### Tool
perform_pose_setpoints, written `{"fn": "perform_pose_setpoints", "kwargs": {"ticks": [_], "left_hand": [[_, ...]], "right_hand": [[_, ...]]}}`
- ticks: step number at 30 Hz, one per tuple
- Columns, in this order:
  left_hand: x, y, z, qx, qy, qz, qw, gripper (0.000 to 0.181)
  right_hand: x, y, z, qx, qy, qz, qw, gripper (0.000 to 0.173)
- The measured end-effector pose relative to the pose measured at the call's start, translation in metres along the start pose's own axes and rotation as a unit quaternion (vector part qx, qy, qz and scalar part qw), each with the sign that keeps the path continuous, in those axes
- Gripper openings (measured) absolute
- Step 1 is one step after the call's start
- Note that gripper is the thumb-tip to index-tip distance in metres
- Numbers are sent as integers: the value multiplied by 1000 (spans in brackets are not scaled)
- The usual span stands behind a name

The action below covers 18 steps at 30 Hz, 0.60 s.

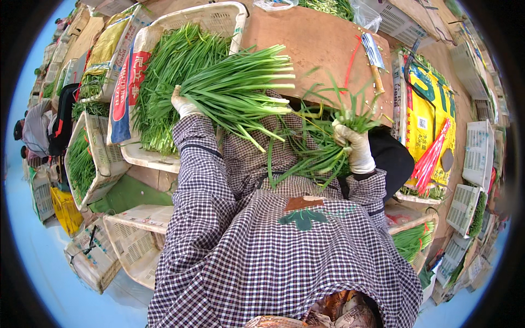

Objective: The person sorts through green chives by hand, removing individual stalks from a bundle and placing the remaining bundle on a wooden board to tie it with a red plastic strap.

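My left hand (184, 104), in a pale glove, is closed around the leafy part of a large bunch of green leafy stalks (238, 84), which look like garlic chives. Their whitish cut ends fan out to the right. At the right, my right hand (348, 137), gloved too, grips a smaller, looser clump of green leaves (357, 117). Below and left of it, loose leaves (316, 158) hang over my lap. Behind the left hand, a white plastic crate (205, 14) lined with a printed sack is heaped with greens (180, 53).
A cleaver with a wooden handle (375, 67) and a red tie (352, 61) lie on a brown board (303, 41). Red ties (434, 158) rest on a yellow sack (426, 102) at right. More crates (135, 242) stand around, and people (37, 127) are at far left.
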<state>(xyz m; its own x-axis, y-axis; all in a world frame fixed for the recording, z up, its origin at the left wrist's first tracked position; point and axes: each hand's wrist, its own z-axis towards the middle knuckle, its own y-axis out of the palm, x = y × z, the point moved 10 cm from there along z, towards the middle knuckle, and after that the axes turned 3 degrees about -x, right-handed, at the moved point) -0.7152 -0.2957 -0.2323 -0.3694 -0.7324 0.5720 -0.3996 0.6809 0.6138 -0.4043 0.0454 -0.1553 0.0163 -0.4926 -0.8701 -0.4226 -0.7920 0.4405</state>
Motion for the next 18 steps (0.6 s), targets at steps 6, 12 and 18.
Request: {"fn": "perform_pose_setpoints", "kwargs": {"ticks": [6, 12, 18], "left_hand": [[-11, 8, 3, -27, -38, -26, 999, 53], [-4, 6, -6, 1, -7, 36, 999, 49], [31, 32, -14, 62, 51, 87, 993, 50]], "right_hand": [[116, -57, 19, -225, 163, -787, 550, 29], [27, 112, 45, -88, 100, -232, 964, 55], [42, 127, 73, -27, 19, -33, 999, 28]]}}
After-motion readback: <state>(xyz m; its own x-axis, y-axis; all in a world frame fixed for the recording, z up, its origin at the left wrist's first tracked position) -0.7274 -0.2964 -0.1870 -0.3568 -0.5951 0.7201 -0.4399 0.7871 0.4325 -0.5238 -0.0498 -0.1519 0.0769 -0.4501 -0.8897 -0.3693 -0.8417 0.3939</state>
